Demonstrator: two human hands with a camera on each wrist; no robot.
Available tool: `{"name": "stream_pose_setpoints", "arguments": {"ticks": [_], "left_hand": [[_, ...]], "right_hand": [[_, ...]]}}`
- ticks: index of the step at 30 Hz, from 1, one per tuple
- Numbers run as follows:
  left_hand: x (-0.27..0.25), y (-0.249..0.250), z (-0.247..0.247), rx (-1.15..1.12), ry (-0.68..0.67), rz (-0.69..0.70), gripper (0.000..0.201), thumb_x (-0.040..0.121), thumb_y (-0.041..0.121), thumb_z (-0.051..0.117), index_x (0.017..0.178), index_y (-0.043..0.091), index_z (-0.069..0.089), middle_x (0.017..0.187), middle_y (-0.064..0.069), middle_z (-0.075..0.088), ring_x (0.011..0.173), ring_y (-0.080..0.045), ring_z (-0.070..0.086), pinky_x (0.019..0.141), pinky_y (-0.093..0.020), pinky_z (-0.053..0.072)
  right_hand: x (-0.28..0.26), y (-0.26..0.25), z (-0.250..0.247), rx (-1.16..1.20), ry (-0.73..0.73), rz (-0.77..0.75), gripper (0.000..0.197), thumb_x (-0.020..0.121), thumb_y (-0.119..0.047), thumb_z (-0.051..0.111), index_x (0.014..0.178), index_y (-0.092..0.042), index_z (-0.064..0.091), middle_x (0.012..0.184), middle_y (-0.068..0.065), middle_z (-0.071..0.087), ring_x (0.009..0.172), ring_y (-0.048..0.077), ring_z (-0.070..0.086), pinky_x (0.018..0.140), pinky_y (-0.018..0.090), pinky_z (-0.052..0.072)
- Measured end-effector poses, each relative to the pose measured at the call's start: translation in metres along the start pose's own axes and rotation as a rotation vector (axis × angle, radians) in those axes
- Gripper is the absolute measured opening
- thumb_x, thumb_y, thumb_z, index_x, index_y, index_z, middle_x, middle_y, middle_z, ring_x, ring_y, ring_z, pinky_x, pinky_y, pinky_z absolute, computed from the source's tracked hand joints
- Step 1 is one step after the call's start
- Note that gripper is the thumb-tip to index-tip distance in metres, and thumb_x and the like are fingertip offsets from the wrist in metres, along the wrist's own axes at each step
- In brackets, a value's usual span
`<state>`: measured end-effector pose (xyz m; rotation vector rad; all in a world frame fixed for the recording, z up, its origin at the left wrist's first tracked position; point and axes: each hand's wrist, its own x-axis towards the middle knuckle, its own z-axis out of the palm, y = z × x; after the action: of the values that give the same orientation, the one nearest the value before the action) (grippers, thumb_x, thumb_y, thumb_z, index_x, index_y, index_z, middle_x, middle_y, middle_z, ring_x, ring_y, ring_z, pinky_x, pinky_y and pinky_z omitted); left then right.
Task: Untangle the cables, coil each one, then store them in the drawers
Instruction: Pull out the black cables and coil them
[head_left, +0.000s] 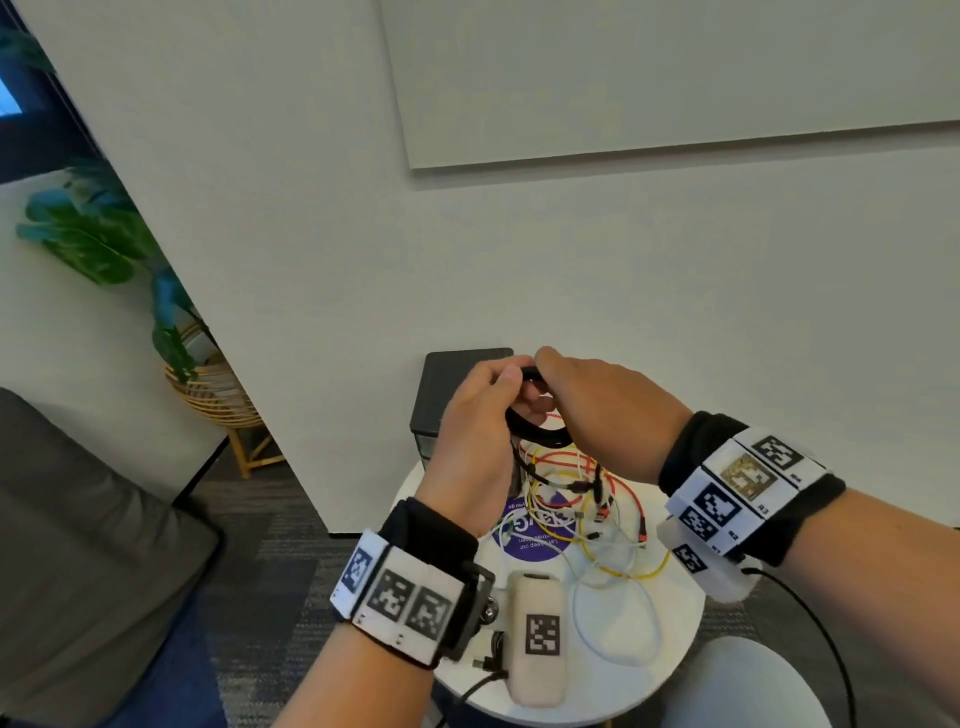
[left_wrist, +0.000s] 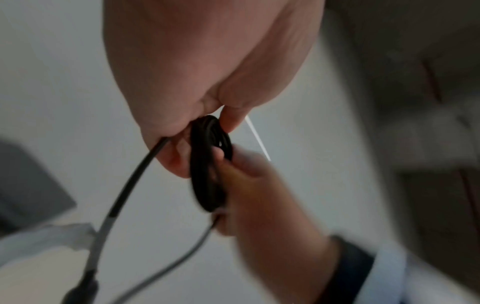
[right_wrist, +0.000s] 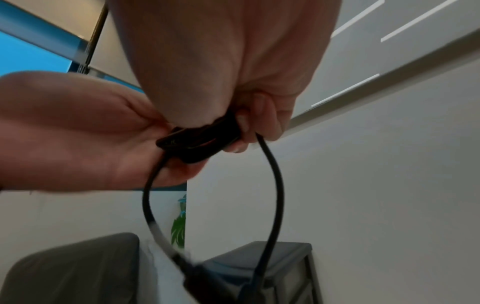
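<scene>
Both hands are raised above the round white table (head_left: 670, 670) and hold one black cable coil (head_left: 535, 431). My left hand (head_left: 483, 415) grips the coil (left_wrist: 207, 164) between thumb and fingers. My right hand (head_left: 597, 405) pinches the coil's top (right_wrist: 200, 142) from the other side. A loose black end (right_wrist: 275, 195) hangs down in a loop to a plug (left_wrist: 83, 290). Beneath the hands a tangle of red, yellow and white cables (head_left: 582, 499) lies on the table. A dark grey drawer unit (head_left: 452, 395) stands behind, at the wall; its drawers (right_wrist: 285, 277) look closed.
A beige device with a marker tag (head_left: 537, 634) lies at the table's near edge, beside a white cable loop (head_left: 618, 618). A purple round sticker (head_left: 535, 535) marks the tabletop. A grey sofa (head_left: 93, 571) sits to the left, a plant in a rattan stand (head_left: 208, 384) beyond it.
</scene>
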<state>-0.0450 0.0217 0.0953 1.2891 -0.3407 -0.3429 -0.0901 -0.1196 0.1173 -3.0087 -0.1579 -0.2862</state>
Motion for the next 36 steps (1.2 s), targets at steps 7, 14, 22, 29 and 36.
{"name": "stream_pose_setpoints", "arguments": {"ticks": [7, 14, 22, 29, 36], "left_hand": [[-0.001, 0.001, 0.004, -0.264, 0.083, -0.073, 0.027, 0.105, 0.014, 0.047, 0.111, -0.001, 0.07, 0.063, 0.005, 0.035, 0.053, -0.008, 0.032, 0.06, -0.028, 0.033], [0.0, 0.0, -0.018, -0.129, 0.025, -0.037, 0.027, 0.106, 0.02, 0.051, 0.117, 0.006, 0.071, 0.062, 0.007, 0.028, 0.054, -0.008, 0.029, 0.059, -0.024, 0.035], [0.01, 0.013, -0.012, -0.277, -0.04, 0.007, 0.025, 0.107, 0.016, 0.048, 0.112, 0.003, 0.068, 0.065, 0.004, 0.023, 0.061, -0.011, 0.016, 0.057, -0.024, 0.026], [0.011, 0.014, -0.01, -0.259, -0.08, 0.019, 0.025, 0.107, 0.016, 0.048, 0.114, 0.003, 0.068, 0.065, 0.004, 0.024, 0.058, -0.008, 0.022, 0.056, -0.023, 0.028], [0.016, 0.01, -0.011, -0.229, -0.055, 0.02, 0.025, 0.107, 0.017, 0.049, 0.116, 0.004, 0.068, 0.064, 0.004, 0.027, 0.056, -0.007, 0.027, 0.055, -0.02, 0.034]], "right_hand": [[-0.002, 0.007, 0.017, 0.505, 0.217, -0.017, 0.014, 0.104, -0.028, 0.053, 0.107, -0.017, 0.062, 0.073, -0.006, 0.061, 0.062, 0.008, 0.054, 0.059, 0.022, 0.04], [-0.03, 0.051, 0.006, 0.458, -0.191, 0.016, 0.024, 0.102, -0.036, 0.054, 0.092, -0.022, 0.071, 0.089, -0.006, 0.066, 0.087, 0.013, 0.062, 0.082, 0.034, 0.05], [-0.012, 0.044, 0.015, 0.895, 0.264, 0.284, 0.026, 0.105, -0.01, 0.048, 0.09, -0.007, 0.069, 0.08, 0.014, 0.073, 0.067, 0.019, 0.07, 0.067, 0.028, 0.059], [0.003, 0.025, 0.017, 1.283, 0.45, 0.397, 0.021, 0.104, -0.009, 0.052, 0.098, -0.004, 0.072, 0.082, 0.01, 0.074, 0.073, 0.015, 0.071, 0.071, 0.023, 0.059], [-0.002, 0.02, 0.018, 1.532, 0.254, 0.367, 0.022, 0.103, -0.004, 0.05, 0.106, -0.004, 0.072, 0.086, 0.008, 0.073, 0.078, 0.014, 0.07, 0.073, 0.021, 0.06]]}}
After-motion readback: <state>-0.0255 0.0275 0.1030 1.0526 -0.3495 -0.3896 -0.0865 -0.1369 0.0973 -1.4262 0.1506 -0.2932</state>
